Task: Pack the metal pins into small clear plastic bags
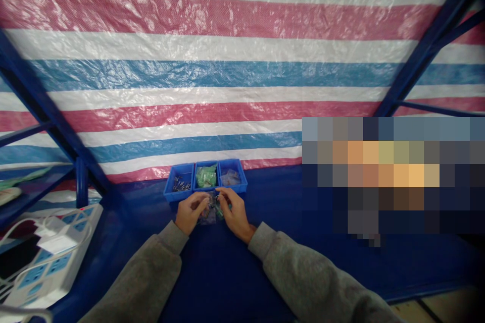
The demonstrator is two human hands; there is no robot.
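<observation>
My left hand (192,211) is closed in a pinch at the edge of a small clear plastic bag (207,218), just in front of the blue bins. Close beside it, my right hand (234,211) has thumb and forefinger drawn together. Whatever sits in that right pinch is too small to make out. Something small and green (219,211) shows under the right fingers. Behind the hands stand three blue bins in a row. Thin metal pieces lie in the left bin (170,195), green packets (206,176) fill the middle one, and clear bags (230,178) lie in the right one.
A white power strip (71,257) with plugged cables stands at the left on the blue table (212,277). Blue metal posts (56,116) slope up at both sides. A striped plastic sheet (227,75) hangs behind. The right side is pixelated.
</observation>
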